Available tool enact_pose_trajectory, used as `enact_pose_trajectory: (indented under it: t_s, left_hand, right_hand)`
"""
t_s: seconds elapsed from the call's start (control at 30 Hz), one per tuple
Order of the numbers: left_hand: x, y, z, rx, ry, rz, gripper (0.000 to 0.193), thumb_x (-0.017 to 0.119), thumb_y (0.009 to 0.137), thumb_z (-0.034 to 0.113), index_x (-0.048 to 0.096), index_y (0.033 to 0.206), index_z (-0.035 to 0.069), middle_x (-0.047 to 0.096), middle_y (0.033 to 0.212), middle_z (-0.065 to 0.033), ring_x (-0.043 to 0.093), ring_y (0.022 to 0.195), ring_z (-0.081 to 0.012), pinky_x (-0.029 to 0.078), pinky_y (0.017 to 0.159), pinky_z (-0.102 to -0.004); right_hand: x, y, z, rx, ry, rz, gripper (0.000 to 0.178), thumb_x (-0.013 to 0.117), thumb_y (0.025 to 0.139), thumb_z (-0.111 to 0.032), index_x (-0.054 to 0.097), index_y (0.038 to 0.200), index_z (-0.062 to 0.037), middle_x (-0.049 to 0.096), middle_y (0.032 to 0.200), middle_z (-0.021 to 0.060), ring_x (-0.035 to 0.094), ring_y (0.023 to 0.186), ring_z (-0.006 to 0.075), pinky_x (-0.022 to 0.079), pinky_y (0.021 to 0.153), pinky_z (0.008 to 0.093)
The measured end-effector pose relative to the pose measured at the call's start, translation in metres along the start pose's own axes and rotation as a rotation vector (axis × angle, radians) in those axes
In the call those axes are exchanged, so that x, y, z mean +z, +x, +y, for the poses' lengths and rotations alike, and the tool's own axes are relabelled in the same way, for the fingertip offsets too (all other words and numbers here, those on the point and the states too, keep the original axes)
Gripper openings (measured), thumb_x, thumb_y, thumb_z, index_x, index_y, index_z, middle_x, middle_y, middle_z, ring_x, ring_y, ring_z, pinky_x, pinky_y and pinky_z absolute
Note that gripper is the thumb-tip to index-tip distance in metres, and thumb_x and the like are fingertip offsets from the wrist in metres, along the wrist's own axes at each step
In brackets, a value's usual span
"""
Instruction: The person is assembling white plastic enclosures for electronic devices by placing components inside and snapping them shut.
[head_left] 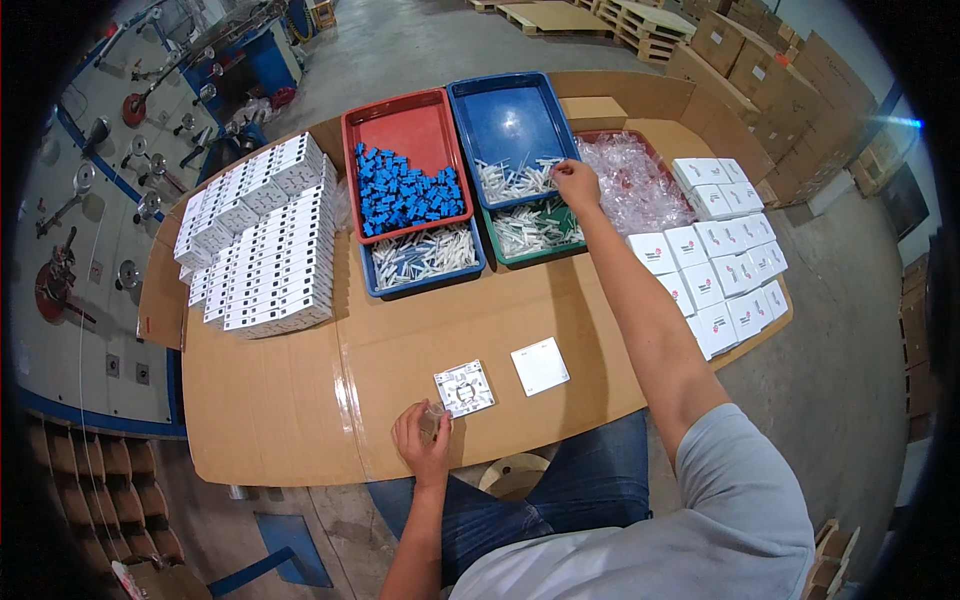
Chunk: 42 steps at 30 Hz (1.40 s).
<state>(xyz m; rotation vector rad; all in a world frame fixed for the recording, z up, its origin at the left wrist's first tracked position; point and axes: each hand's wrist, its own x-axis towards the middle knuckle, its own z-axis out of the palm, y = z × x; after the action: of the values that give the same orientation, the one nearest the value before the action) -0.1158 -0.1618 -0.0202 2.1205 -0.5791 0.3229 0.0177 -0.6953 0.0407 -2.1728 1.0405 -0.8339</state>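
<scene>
With our left hand (424,447) around some clear plastic (430,422) just beside the patterned panel (465,389), and our right hand (566,176) narrow over the pegs (515,182), gripping one or not we cannot tell, we could drag out several, since they lie jumbled.

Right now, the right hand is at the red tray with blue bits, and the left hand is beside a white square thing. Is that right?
Not quite: the right hand isn't at the red tray with blue bits. The head view shows it at the upper blue tray, which holds small white pieces. The left hand is indeed beside a white square thing.
</scene>
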Motion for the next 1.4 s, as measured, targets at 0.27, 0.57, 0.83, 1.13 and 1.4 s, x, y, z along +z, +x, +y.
enact_pose_trajectory:
  t_s: [0.27, 0.57, 0.83, 1.13, 1.4]
  left_hand:
    - [-0.005, -0.007, -0.008, -0.011, 0.027, 0.012, 0.043, 0.087, 0.079, 0.018, 0.070, 0.116, 0.004, 0.072, 0.112, -0.0109, 0.066, 0.104, -0.0297, 0.046, 0.098, -0.0419]
    - [-0.006, 0.007, 0.002, 0.038, -0.027, 0.033, 0.043, 0.087, 0.080, 0.020, 0.070, 0.116, 0.005, 0.073, 0.112, -0.0098, 0.067, 0.104, -0.0286, 0.047, 0.094, -0.0407]
    - [-0.007, 0.002, -0.001, 0.058, -0.108, 0.062, 0.043, 0.087, 0.079, 0.020, 0.070, 0.117, 0.007, 0.073, 0.111, -0.0086, 0.068, 0.103, -0.0284, 0.048, 0.092, -0.0399]
    - [-0.007, 0.002, 0.002, 0.037, -0.122, 0.059, 0.041, 0.087, 0.080, 0.019, 0.071, 0.115, 0.005, 0.073, 0.108, -0.0111, 0.068, 0.099, -0.0296, 0.049, 0.091, -0.0408]
    - [-0.004, -0.001, 0.000, 0.043, -0.059, 0.043, 0.040, 0.087, 0.080, 0.019, 0.071, 0.114, 0.005, 0.072, 0.107, -0.0110, 0.067, 0.100, -0.0299, 0.049, 0.091, -0.0416]
  right_hand:
    - [-0.018, -0.086, -0.019, -0.040, 0.524, -0.244, 0.022, 0.074, 0.093, -0.018, 0.079, 0.107, -0.0025, 0.073, 0.081, 0.0025, 0.060, 0.068, 0.0086, 0.049, 0.064, 0.0258]
    - [-0.036, -0.336, -0.090, 0.023, 0.649, -0.903, 0.011, 0.076, 0.093, -0.012, 0.074, 0.097, -0.0019, 0.072, 0.088, 0.0006, 0.057, 0.069, 0.0065, 0.047, 0.063, 0.0255]
    - [-0.025, -0.379, -0.113, -0.172, 0.431, -0.995, 0.018, 0.072, 0.097, -0.013, 0.075, 0.108, 0.0019, 0.075, 0.092, 0.0038, 0.065, 0.082, 0.0098, 0.052, 0.074, 0.0253]
    - [-0.018, -0.341, -0.087, -0.020, 0.579, -0.890, 0.018, 0.065, 0.101, -0.011, 0.073, 0.110, 0.0020, 0.075, 0.087, 0.0070, 0.072, 0.084, 0.0117, 0.055, 0.074, 0.0266]
    - [-0.008, -0.185, -0.023, -0.249, 0.045, -0.250, 0.018, 0.067, 0.093, -0.017, 0.076, 0.106, -0.0085, 0.075, 0.091, 0.0140, 0.072, 0.084, 0.0326, 0.057, 0.076, 0.0407]
